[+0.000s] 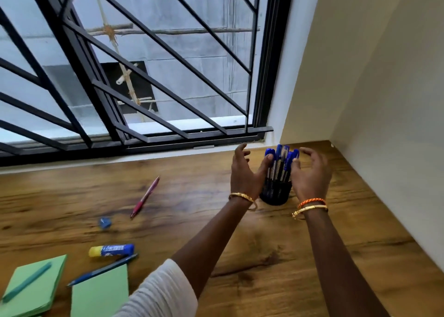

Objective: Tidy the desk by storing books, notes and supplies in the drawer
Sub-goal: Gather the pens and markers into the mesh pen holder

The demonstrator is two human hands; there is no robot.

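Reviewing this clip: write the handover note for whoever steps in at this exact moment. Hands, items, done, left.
Left hand and right hand: both open, fingers spread either side of the black mesh pen holder full of blue pens, at the desk's far right; not gripping it yet.
Loose on the desk: red pen, blue sharpener, glue stick, blue pen, two green notepads, teal pen on the left pad.
Done: nothing visibly stored; drawer not in view.
Left: everything.
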